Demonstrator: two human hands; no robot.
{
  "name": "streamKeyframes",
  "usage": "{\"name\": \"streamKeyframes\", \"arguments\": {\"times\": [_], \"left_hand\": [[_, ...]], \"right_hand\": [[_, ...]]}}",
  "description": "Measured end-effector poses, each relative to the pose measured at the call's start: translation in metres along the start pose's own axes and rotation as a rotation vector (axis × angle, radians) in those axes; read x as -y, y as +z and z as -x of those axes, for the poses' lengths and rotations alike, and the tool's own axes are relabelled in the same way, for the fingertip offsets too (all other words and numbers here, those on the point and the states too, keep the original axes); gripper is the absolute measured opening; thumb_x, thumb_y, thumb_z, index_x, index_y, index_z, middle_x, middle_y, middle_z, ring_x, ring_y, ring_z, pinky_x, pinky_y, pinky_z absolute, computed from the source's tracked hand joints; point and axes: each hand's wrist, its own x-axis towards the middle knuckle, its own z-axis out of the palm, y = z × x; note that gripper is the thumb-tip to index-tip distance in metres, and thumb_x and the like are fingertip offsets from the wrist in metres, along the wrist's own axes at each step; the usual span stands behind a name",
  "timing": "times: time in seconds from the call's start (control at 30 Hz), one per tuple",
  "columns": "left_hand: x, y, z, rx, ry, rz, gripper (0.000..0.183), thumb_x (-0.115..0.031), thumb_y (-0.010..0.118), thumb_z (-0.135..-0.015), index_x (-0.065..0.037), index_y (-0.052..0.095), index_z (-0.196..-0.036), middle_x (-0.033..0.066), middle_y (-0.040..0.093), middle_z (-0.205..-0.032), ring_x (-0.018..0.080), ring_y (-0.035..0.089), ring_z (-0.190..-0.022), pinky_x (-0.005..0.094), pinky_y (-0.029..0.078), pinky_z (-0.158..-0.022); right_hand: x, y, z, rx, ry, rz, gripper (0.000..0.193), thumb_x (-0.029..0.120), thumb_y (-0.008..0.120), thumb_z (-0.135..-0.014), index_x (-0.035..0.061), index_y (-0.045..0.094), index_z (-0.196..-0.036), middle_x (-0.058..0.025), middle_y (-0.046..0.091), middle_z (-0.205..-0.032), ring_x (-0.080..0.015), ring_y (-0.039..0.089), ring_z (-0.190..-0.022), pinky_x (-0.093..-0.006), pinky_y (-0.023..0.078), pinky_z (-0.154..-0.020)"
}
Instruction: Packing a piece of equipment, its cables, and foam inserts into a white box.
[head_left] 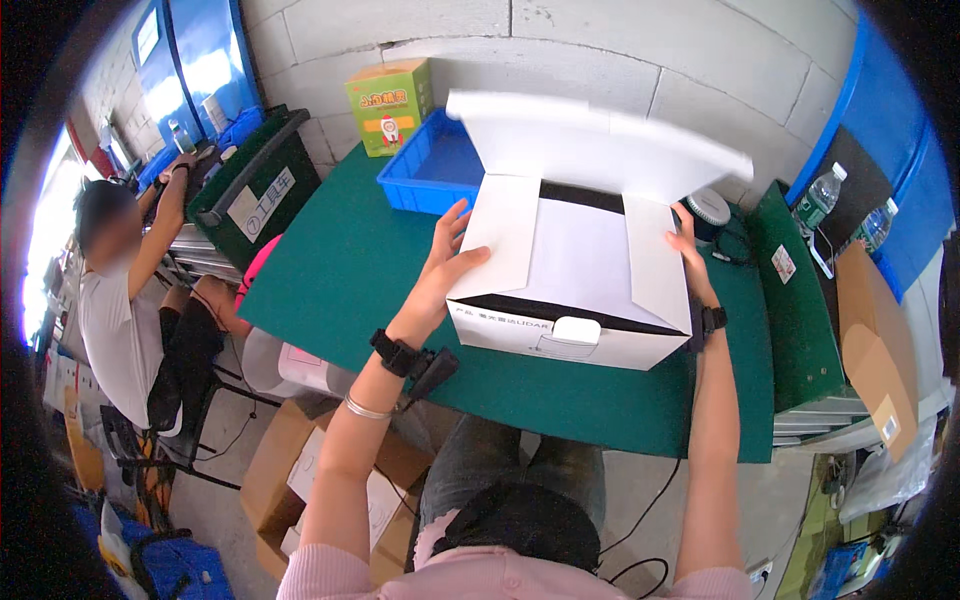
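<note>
Between my hands is a white cardboard box (610, 345), its hinged lid (600, 140) raised toward the far side. Both side flaps are folded inward, and a plain white sheet or panel (580, 245) shows between them. My left hand (445, 260) grips the box's left side, thumb on top of the flap. Around the right side my right hand (690, 250) is wrapped, with fingers at the far edge. The box is slightly tilted, over or on the green table (330, 270); I cannot tell whether it touches. What lies under the sheet is hidden.
Behind the box are a blue plastic tray (415, 180) and a green-yellow carton (390, 105). A round white-topped device (708, 207) stands at the right. Green cabinets flank the table. An open cardboard carton (265, 500) is on the floor. At left sits another person (120, 300).
</note>
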Motion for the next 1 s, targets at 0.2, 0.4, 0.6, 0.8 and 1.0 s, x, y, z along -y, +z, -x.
{"name": "streamKeyframes", "arguments": {"times": [0.2,0.4,0.6,0.8,1.0], "left_hand": [[0.018,-0.008,0.007,-0.002,-0.052,0.174,0.065,-0.028,0.055,-0.091,-0.003,0.029,-0.144,0.0137,0.039,-0.142,0.0225,0.039,-0.130,0.0346,0.031,-0.108],[0.015,-0.005,0.010,-0.021,0.194,-0.020,0.062,-0.036,0.048,-0.094,0.000,0.033,-0.143,0.0121,0.043,-0.140,0.0207,0.042,-0.129,0.0332,0.032,-0.108],[-0.013,0.011,0.031,-0.226,0.389,-0.373,0.047,-0.014,0.040,-0.094,-0.002,0.041,-0.139,0.0142,0.045,-0.138,0.0234,0.047,-0.123,0.0347,0.036,-0.104],[-0.037,0.031,0.068,-0.330,0.681,-0.967,0.065,0.008,0.045,-0.064,-0.003,0.053,-0.128,0.0177,0.045,-0.137,0.0353,0.043,-0.127,0.0460,0.031,-0.108],[-0.036,0.060,0.091,-0.075,0.706,-1.182,0.057,0.007,0.050,-0.067,-0.007,0.060,-0.120,0.0139,0.051,-0.134,0.0343,0.042,-0.130,0.0571,0.020,-0.111]], "right_hand": [[-0.004,0.004,-0.003,-0.006,-0.443,0.697,0.059,0.017,0.054,-0.092,0.0057,0.028,-0.144,-0.0113,0.036,-0.142,-0.0215,0.032,-0.133,-0.0338,0.028,-0.110],[-0.003,0.004,0.006,0.051,-0.219,0.277,0.050,0.025,0.050,-0.096,0.0179,0.032,-0.142,-0.0077,0.035,-0.141,-0.0217,0.036,-0.130,-0.0349,0.033,-0.106],[-0.001,0.008,0.007,0.049,-0.260,0.352,0.049,0.026,0.050,-0.097,0.0185,0.032,-0.142,-0.0077,0.036,-0.139,-0.0203,0.040,-0.125,-0.0339,0.038,-0.102],[-0.001,0.011,0.007,0.035,-0.238,0.294,0.050,0.025,0.051,-0.097,0.0188,0.031,-0.142,-0.0076,0.042,-0.134,-0.0189,0.045,-0.119,-0.0325,0.042,-0.097],[0.002,0.013,0.008,0.036,-0.253,0.281,0.048,0.026,0.050,-0.098,0.0173,0.031,-0.141,-0.0076,0.043,-0.132,-0.0182,0.048,-0.115,-0.0321,0.044,-0.094]]}}
